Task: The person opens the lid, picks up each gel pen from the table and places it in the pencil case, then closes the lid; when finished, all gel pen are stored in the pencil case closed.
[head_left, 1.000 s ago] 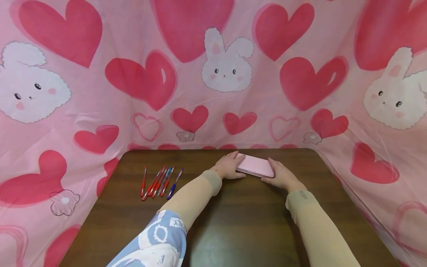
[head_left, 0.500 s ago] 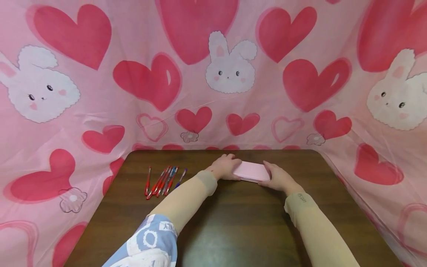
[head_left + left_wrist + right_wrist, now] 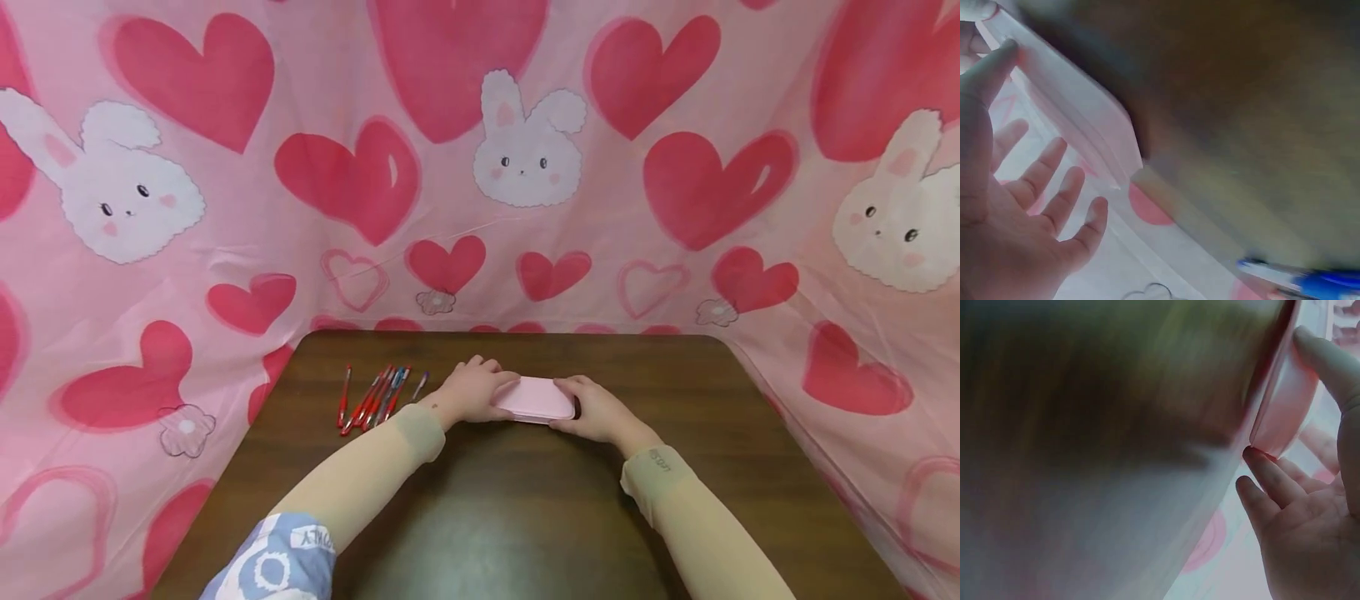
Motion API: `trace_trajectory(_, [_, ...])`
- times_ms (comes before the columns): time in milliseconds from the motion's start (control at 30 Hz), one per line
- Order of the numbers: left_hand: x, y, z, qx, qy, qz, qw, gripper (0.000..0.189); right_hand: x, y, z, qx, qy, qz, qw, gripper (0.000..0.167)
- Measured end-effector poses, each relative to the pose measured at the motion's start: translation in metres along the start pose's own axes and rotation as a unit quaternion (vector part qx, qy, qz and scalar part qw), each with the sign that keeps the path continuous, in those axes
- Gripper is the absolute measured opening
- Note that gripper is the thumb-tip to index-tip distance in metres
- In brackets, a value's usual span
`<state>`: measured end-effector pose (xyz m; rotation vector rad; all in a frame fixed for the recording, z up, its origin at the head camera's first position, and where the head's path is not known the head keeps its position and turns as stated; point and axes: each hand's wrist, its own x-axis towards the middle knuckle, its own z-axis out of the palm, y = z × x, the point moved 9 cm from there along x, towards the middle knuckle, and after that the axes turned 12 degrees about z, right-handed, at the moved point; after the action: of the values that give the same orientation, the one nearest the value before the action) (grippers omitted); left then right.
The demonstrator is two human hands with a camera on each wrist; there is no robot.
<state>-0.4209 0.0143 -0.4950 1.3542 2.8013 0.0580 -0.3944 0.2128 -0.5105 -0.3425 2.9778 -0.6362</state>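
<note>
Gripping both ends of a flat pink case (image 3: 534, 398) with left hand (image 3: 474, 392) and right hand (image 3: 597, 412), across the wooden table's far half; apparently completing the grasp, while leaving the pens (image 3: 377, 397) lying loose leftward.

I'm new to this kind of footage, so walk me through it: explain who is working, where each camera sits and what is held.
There is no machine here: the left grip and right grip are a person's two bare hands. The wide picture comes from a camera worn on the head, looking forward and down. The two close-ups, partly blurred, come from cameras worn on the wrists, one for each. On the brown table, toward the person's left, lie several red and blue pens. A pink case is held between both grips, one at each end. Behind hangs a patterned pink cloth.
</note>
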Motion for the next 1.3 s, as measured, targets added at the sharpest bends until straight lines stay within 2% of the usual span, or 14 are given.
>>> trace_trajectory(200, [-0.031, -0.003, -0.004, 0.002, 0.005, -0.002, 1.0, 0.076, -0.008, -0.026, 0.009, 0.005, 0.002, -0.023, 0.9997, 0.086])
trace_trajectory(367, [-0.054, 0.0, -0.01, -0.005, -0.002, 0.011, 0.9999, 0.073, -0.012, -0.044, 0.016, 0.015, -0.003, -0.046, 0.9988, 0.084])
trace_trajectory(667, [-0.082, 0.002, -0.004, -0.032, -0.004, 0.026, 0.9992, 0.07, -0.01, -0.062, 0.028, 0.03, -0.02, -0.059, 0.9976, 0.09])
trace_trajectory(800, [-0.09, 0.003, 0.0, -0.048, 0.004, 0.031, 0.9983, 0.07, -0.009, -0.061, 0.035, 0.039, -0.03, -0.054, 0.9973, 0.098])
trace_trajectory(1000, [-0.092, 0.001, 0.008, -0.052, 0.016, 0.035, 0.9979, 0.069, -0.009, -0.05, 0.044, 0.061, -0.051, -0.03, 0.9964, 0.11])
trace_trajectory(1100, [-0.092, 0.001, 0.01, -0.061, 0.022, 0.037, 0.9972, 0.069, -0.01, -0.046, 0.049, 0.067, -0.062, -0.019, 0.9956, 0.111])
trace_trajectory(1300, [-0.088, -0.004, 0.006, -0.07, 0.028, 0.042, 0.9963, 0.067, -0.009, -0.045, 0.049, 0.082, -0.05, -0.011, 0.9953, 0.106])
